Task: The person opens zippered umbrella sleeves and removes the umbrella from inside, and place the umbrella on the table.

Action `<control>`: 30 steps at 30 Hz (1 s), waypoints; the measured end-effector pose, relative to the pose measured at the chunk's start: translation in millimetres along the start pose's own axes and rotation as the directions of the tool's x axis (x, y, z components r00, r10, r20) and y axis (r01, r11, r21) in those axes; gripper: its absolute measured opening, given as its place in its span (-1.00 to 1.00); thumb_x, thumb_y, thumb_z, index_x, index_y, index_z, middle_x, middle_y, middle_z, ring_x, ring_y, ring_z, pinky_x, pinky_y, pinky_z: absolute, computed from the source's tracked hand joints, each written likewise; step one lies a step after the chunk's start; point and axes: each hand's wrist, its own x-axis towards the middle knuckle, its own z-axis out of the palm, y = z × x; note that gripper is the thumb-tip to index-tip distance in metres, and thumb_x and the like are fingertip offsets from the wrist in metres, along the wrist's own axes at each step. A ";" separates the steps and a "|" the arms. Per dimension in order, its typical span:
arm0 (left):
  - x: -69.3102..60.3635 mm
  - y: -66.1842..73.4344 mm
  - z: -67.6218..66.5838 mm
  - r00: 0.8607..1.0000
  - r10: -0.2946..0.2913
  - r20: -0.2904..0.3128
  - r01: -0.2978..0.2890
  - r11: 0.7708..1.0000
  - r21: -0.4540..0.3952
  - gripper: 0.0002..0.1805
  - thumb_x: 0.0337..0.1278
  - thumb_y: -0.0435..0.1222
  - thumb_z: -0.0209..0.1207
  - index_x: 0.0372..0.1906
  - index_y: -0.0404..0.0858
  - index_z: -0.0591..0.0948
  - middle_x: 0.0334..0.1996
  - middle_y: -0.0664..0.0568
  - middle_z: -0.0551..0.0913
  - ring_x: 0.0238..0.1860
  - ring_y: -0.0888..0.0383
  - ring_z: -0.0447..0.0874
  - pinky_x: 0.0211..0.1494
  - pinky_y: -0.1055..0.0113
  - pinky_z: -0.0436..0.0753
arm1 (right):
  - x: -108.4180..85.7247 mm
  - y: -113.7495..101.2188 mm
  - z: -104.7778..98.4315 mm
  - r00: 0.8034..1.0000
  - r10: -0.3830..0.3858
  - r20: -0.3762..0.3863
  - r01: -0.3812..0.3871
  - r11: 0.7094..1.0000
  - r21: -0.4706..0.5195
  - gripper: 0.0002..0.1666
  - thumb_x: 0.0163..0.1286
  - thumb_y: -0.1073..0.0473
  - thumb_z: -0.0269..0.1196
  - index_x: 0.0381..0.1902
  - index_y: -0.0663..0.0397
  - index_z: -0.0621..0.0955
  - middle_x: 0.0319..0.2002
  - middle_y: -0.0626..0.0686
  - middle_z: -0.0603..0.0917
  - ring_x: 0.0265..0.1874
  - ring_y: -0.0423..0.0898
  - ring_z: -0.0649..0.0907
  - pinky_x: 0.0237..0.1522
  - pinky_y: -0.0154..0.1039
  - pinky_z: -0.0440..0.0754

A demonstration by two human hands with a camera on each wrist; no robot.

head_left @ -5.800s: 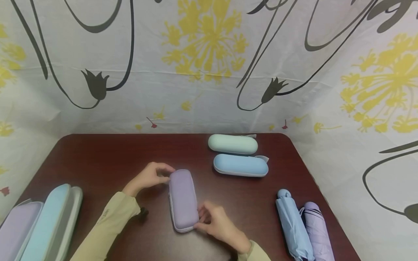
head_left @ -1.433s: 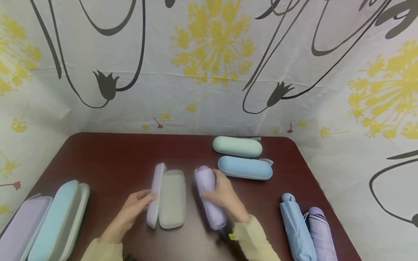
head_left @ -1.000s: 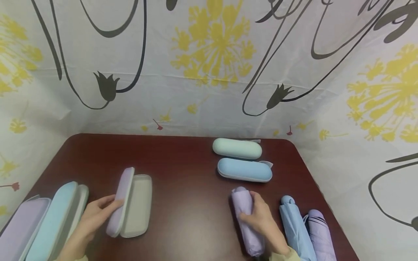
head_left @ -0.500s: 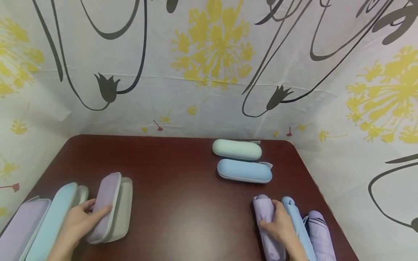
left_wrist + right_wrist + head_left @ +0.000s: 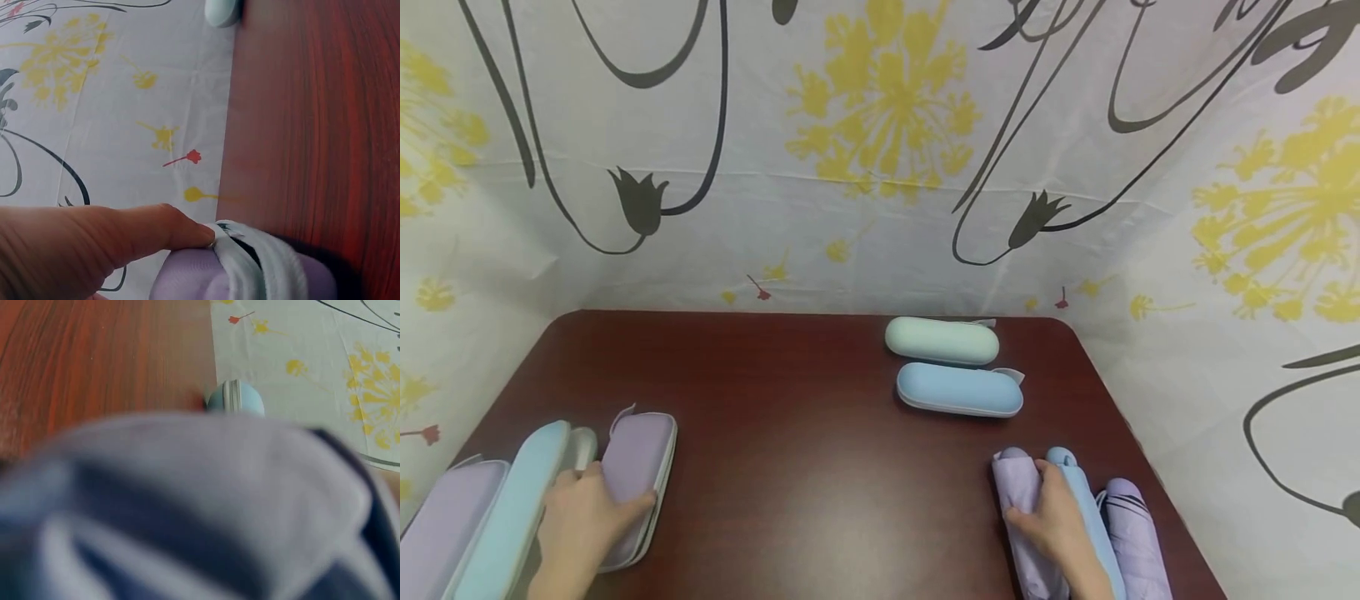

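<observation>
Purple case (image 5: 636, 458) and purple umbrella (image 5: 1018, 487) lie on opposite sides of the tabletop (image 5: 820, 458), each in a person's grasp. The left hand (image 5: 578, 517) grips the case across its width near the left edge, thumb (image 5: 169, 234) on top; the left wrist view shows the case's two pale rims close together, a narrow dark gap between them. Right next to that hand, towards the left edge, lie a long blue case (image 5: 512, 517), a pale piece (image 5: 582, 450) partly hidden by the hand, and a second purple case (image 5: 448, 525).

Near the right edge, the right hand (image 5: 1060, 529) grasps the umbrella, fingers and thumb around it. A blue umbrella (image 5: 1092, 512) lies just beside it, and a lilac umbrella (image 5: 1137, 542) lies beyond, closest to that edge. Blurred folds fill much of the right wrist view. By the far right corner, a mint case (image 5: 942, 340) lies along the far edge, with a small blue case (image 5: 958, 390) just in front.
</observation>
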 end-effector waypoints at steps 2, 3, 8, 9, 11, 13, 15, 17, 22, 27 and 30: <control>-0.2 1.1 1.4 1.000 -0.029 0.006 0.029 1.000 -0.004 -0.13 -0.41 -0.08 0.43 -0.11 -0.72 0.38 -0.30 -0.56 0.33 -0.23 -0.48 0.36 -0.42 -0.25 0.46 | -0.1 1.6 -0.3 1.000 -0.019 -0.013 0.019 1.000 -0.004 -0.03 -0.26 0.30 0.40 0.10 0.64 0.22 -0.06 0.56 0.44 -0.06 0.37 0.49 -0.03 0.19 0.43; -0.1 1.7 1.9 0.999 -0.037 0.009 0.037 0.999 -0.004 -0.13 -0.40 -0.08 0.43 -0.10 -0.72 0.37 -0.30 -0.56 0.32 -0.22 -0.49 0.35 -0.42 -0.26 0.46 | -0.3 2.8 -0.6 0.999 -0.027 -0.020 0.027 1.000 -0.007 -0.03 -0.26 0.30 0.40 0.10 0.64 0.23 -0.07 0.55 0.45 -0.07 0.37 0.49 -0.04 0.19 0.43; -0.8 4.8 1.9 0.999 -0.052 0.016 0.052 0.999 -0.002 -0.13 -0.38 -0.08 0.43 -0.09 -0.71 0.35 -0.28 -0.55 0.30 -0.18 -0.49 0.31 -0.39 -0.30 0.45 | -0.9 10.6 -2.3 0.997 -0.060 -0.045 0.059 0.998 -0.028 -0.04 -0.29 0.29 0.40 0.08 0.64 0.24 -0.10 0.55 0.46 -0.11 0.36 0.50 -0.09 0.19 0.45; -1.0 5.3 1.6 0.999 -0.050 0.016 0.050 0.999 -0.002 -0.13 -0.37 -0.08 0.43 -0.10 -0.71 0.35 -0.28 -0.55 0.30 -0.18 -0.49 0.31 -0.39 -0.30 0.45 | -1.0 12.0 -2.8 0.997 -0.064 -0.046 0.062 0.998 -0.030 -0.04 -0.29 0.29 0.40 0.07 0.64 0.25 -0.10 0.55 0.46 -0.12 0.35 0.51 -0.10 0.18 0.45; -1.3 5.9 0.9 0.999 -0.046 0.015 0.046 0.999 0.000 -0.14 -0.37 -0.08 0.43 -0.11 -0.71 0.35 -0.28 -0.55 0.30 -0.18 -0.49 0.32 -0.40 -0.30 0.45 | -1.0 14.2 -4.1 0.997 -0.067 -0.042 0.066 0.997 -0.033 -0.03 -0.30 0.28 0.41 0.07 0.64 0.25 -0.11 0.54 0.46 -0.13 0.34 0.51 -0.11 0.18 0.46; -1.6 6.3 0.4 0.999 -0.042 0.016 0.042 0.999 -0.001 -0.14 -0.37 -0.07 0.43 -0.10 -0.70 0.35 -0.28 -0.54 0.30 -0.19 -0.49 0.32 -0.40 -0.29 0.45 | -0.9 16.1 -5.7 0.997 -0.068 -0.034 0.067 0.997 -0.035 -0.04 -0.30 0.27 0.41 0.07 0.63 0.25 -0.11 0.53 0.47 -0.13 0.32 0.51 -0.11 0.17 0.46; -1.7 6.5 -0.1 0.999 -0.040 0.019 0.040 0.999 -0.001 -0.13 -0.37 -0.07 0.43 -0.09 -0.70 0.35 -0.28 -0.54 0.31 -0.19 -0.48 0.33 -0.39 -0.29 0.45 | -1.2 18.1 -7.6 0.997 -0.068 -0.022 0.067 0.997 -0.036 -0.04 -0.29 0.27 0.42 0.07 0.63 0.26 -0.10 0.52 0.47 -0.12 0.32 0.51 -0.10 0.17 0.46; -1.6 6.5 -0.5 0.999 -0.039 0.020 0.039 0.999 -0.002 -0.13 -0.36 -0.06 0.43 -0.09 -0.70 0.35 -0.28 -0.53 0.31 -0.19 -0.48 0.33 -0.40 -0.29 0.45 | -1.4 20.1 -9.4 0.997 -0.071 -0.015 0.070 0.997 -0.039 -0.04 -0.29 0.27 0.42 0.07 0.62 0.26 -0.10 0.51 0.47 -0.11 0.32 0.51 -0.10 0.17 0.45; -1.0 4.7 -0.3 0.999 -0.045 0.021 0.045 0.999 -0.003 -0.14 -0.36 -0.05 0.44 -0.11 -0.69 0.36 -0.25 -0.54 0.31 -0.18 -0.50 0.33 -0.40 -0.30 0.45 | -2.9 26.6 -13.2 0.997 -0.076 -0.016 0.075 0.996 -0.044 -0.06 -0.28 0.27 0.41 0.07 0.61 0.28 -0.09 0.50 0.48 -0.11 0.32 0.51 -0.10 0.17 0.46; -1.4 2.3 0.6 0.998 -0.052 0.031 0.052 0.999 -0.003 -0.09 -0.34 -0.03 0.43 -0.03 -0.68 0.34 -0.20 -0.53 0.30 -0.15 -0.49 0.31 -0.35 -0.31 0.44 | -3.7 31.2 -15.8 0.997 -0.076 -0.006 0.076 0.996 -0.054 -0.06 -0.29 0.27 0.41 0.06 0.63 0.28 -0.10 0.50 0.48 -0.13 0.32 0.51 -0.11 0.18 0.46; -2.1 1.9 0.1 0.997 -0.059 0.043 0.059 0.998 -0.003 -0.05 -0.31 -0.01 0.42 0.02 -0.68 0.32 -0.17 -0.53 0.28 -0.11 -0.49 0.29 -0.31 -0.32 0.42 | -2.8 30.9 -16.4 0.997 -0.072 0.017 0.073 0.995 -0.067 -0.05 -0.28 0.26 0.43 0.06 0.63 0.28 -0.11 0.49 0.48 -0.12 0.32 0.51 -0.11 0.17 0.46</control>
